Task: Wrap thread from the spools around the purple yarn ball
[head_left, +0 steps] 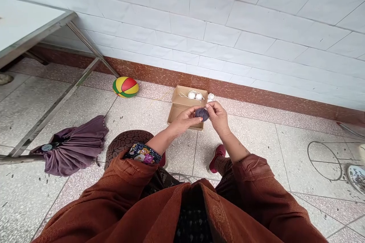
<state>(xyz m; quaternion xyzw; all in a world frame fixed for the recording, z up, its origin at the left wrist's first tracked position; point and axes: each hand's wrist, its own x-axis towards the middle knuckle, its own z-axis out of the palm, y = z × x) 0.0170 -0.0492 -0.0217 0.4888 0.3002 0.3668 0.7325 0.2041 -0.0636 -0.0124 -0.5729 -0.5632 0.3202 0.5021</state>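
Note:
A ball of dark purple-grey yarn point(202, 114) is held up in front of me, above the floor. My left hand point(186, 118) grips it from the left, with the thumb below and the fingers behind it. At its upper right, my right hand point(217, 116) has thumb and forefinger pinched together at the ball's edge; a strand between them is too small to make out. Behind and below the hands lies an open cardboard box point(185, 101), partly hidden by my left hand. White yarn balls point(195, 95) rest in its far half, and another white ball point(210, 97) sits just right of it.
A striped beach-coloured ball point(126, 86) lies by the wall at left. Nearer are a folded purple umbrella point(76, 144) and a metal-framed table point(37, 26). On the right stand a wire ring frame point(325, 160) and a plate point(357, 177) with dark bits.

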